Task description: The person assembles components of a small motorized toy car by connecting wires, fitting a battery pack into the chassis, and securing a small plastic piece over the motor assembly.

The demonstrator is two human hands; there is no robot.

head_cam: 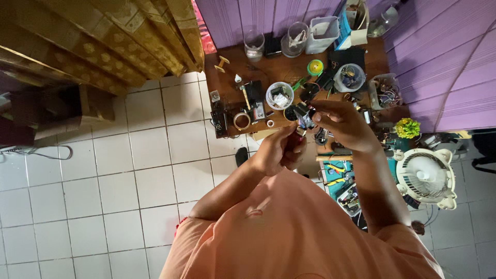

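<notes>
My left hand (278,151) and my right hand (342,124) meet over the front edge of a brown wooden table (227,77). Between the fingertips of both hands sits a small dark electronic part (302,117) with a pale, shiny face. My right thumb and fingers pinch it from the right. My left hand closes on its lower end, where something reddish (295,138) shows; what that is I cannot tell. An orange shirt (289,232) fills the bottom of the view.
The table holds several clear plastic cups (279,95) of small parts, a tape roll (241,120), a green spool (315,67) and tangled wires. A white fan (428,177) stands at right, beside tools on a teal mat (338,178). White floor tiles (129,170) lie left.
</notes>
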